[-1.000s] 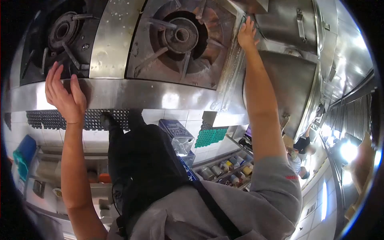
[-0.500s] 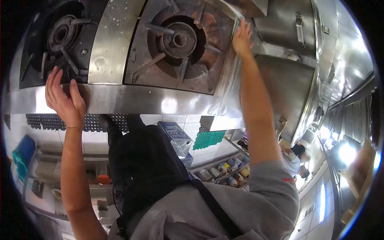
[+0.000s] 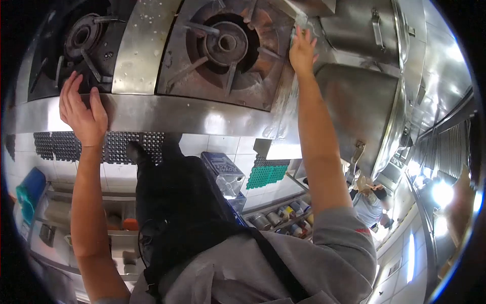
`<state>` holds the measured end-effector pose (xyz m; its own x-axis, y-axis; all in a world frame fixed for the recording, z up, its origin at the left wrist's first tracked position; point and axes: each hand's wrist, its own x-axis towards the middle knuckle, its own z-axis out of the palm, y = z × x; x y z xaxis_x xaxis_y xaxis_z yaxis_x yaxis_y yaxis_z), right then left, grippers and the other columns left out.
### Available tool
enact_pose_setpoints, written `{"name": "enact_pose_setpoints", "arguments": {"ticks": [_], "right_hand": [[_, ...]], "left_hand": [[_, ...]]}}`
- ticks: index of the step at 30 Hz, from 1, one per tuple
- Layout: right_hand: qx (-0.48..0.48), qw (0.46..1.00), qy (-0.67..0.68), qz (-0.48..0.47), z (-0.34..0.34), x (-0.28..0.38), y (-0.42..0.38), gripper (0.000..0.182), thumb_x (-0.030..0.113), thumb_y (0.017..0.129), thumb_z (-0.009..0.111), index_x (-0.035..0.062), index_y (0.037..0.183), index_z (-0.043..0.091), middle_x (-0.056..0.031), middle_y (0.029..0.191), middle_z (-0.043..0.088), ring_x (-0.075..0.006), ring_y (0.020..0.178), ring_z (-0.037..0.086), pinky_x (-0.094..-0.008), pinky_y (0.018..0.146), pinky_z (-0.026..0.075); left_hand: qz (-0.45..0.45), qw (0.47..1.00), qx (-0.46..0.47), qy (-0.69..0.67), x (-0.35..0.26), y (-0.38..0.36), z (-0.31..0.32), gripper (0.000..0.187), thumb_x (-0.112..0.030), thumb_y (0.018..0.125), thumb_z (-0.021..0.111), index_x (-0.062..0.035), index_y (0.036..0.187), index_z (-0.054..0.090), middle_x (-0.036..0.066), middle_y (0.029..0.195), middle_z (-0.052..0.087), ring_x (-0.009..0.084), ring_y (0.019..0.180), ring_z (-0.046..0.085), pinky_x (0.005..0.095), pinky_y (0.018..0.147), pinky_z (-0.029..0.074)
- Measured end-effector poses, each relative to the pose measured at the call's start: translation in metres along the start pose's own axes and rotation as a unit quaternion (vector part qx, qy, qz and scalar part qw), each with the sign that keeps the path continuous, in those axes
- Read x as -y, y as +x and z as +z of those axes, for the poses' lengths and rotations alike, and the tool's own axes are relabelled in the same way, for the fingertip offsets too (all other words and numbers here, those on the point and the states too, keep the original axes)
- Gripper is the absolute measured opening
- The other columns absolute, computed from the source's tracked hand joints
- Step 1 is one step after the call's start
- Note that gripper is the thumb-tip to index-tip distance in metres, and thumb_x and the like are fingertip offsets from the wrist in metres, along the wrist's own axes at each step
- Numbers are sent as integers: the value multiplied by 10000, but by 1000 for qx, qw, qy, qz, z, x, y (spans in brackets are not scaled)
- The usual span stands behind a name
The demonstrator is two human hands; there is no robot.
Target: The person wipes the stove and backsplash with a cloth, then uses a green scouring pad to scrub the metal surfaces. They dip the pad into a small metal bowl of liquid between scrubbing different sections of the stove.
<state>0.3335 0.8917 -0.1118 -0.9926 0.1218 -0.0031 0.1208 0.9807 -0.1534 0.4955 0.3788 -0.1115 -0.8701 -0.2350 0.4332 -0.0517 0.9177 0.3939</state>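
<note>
My left hand (image 3: 83, 111) rests on the stove's steel front edge (image 3: 167, 110), fingers apart and holding nothing. Just beyond its fingertips is the left burner (image 3: 82, 38). At the far end of my outstretched arm, my right hand (image 3: 302, 54) presses down on the stove's right rim, beside the large burner (image 3: 227, 43). A thin green sliver, which looks like a scouring pad (image 3: 292, 34), shows at the side of its fingers; most of it is covered. Whitish wet streaks mark the steel rim (image 3: 284, 104) nearer to me.
Steel lidded units (image 3: 357, 101) with handles stand right of the stove. Below are a black rubber mat (image 3: 121, 147), a green mat (image 3: 267, 175), a blue box (image 3: 223, 169) and a shelf of containers (image 3: 283, 215). Another person (image 3: 368, 205) is farther right.
My right hand has drawn slightly back toward me along the rim. The view has shifted a little; my left hand stays on the front edge.
</note>
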Motion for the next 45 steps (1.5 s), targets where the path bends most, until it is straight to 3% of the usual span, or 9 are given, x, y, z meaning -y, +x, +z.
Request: {"name": "enact_pose_setpoints", "arguments": {"ticks": [7, 15, 21, 24, 29, 33, 38, 42, 45], "right_hand": [[-32, 998, 50, 15, 3, -9, -117, 428, 391, 1027, 439, 285, 1434, 519, -78, 1579, 360, -425, 1486, 189, -740, 1104, 113], [-62, 998, 25, 8, 3, -1, 21, 429, 356, 1020, 449, 277, 1437, 513, -58, 1576, 365, -398, 1486, 213, -740, 1105, 129], [-11, 1000, 25, 3, 4, -20, -148, 439, 361, 1021, 466, 268, 1449, 501, -72, 1585, 349, -400, 1490, 206, -703, 1121, 122], [-18, 999, -23, -20, 2, -26, -108, 440, 360, 1021, 472, 270, 1451, 500, -70, 1583, 353, -398, 1489, 213, -701, 1122, 122], [-100, 994, -2, -33, 16, -19, 50, 466, 443, 1037, 355, 295, 1464, 469, -69, 1567, 377, -407, 1461, 272, -707, 1115, 170], [-63, 994, 18, -92, 17, -36, 1, 470, 390, 1035, 383, 261, 1482, 445, -82, 1564, 381, -399, 1458, 284, -697, 1114, 187], [-15, 999, 36, -6, -3, -11, -183, 436, 255, 999, 526, 231, 1435, 531, -91, 1555, 399, -379, 1476, 268, -686, 1124, 134], [-83, 996, -4, -40, 9, -24, -91, 416, 315, 1022, 470, 238, 1425, 538, -94, 1545, 414, -383, 1466, 289, -691, 1116, 156], [-87, 995, 45, -22, 7, -10, 12, 446, 354, 1014, 473, 239, 1444, 505, -109, 1525, 431, -412, 1385, 386, -673, 1075, 261]], "left_hand": [[9, 1000, 2, 14, 1, 2, -1, 395, -194, 901, 642, -59, 1267, 580, 57, 1380, 565, 285, 1306, 475, 418, 1111, 280], [11, 1000, 6, 15, 5, 0, 0, 403, -196, 890, 635, -64, 1265, 573, 58, 1379, 562, 288, 1321, 456, 431, 1112, 263], [11, 1000, -11, 3, 1, 2, 1, 383, -198, 904, 638, -79, 1264, 585, 51, 1382, 564, 278, 1306, 471, 422, 1110, 276], [11, 1000, -16, -3, 1, 5, -1, 379, -201, 907, 634, -75, 1261, 588, 55, 1384, 564, 281, 1304, 472, 423, 1109, 277], [3, 1000, -4, 12, 5, -1, 1, 375, -192, 900, 636, -74, 1254, 594, 62, 1376, 571, 283, 1291, 482, 417, 1101, 287], [11, 1000, -12, 25, 0, 2, 0, 381, -186, 895, 639, -71, 1256, 595, 66, 1367, 578, 280, 1281, 490, 406, 1088, 304], [5, 1000, -10, -4, 0, 3, -1, 412, -192, 887, 630, -60, 1272, 569, 56, 1389, 553, 290, 1329, 448, 423, 1118, 259], [3, 1000, -9, -5, -1, 4, -1, 417, -175, 877, 628, -59, 1272, 565, 61, 1383, 557, 289, 1326, 454, 425, 1116, 261], [-11, 1000, 0, -3, -1, 2, -1, 408, -168, 872, 627, -61, 1262, 570, 67, 1374, 563, 288, 1318, 460, 427, 1110, 268]]}}
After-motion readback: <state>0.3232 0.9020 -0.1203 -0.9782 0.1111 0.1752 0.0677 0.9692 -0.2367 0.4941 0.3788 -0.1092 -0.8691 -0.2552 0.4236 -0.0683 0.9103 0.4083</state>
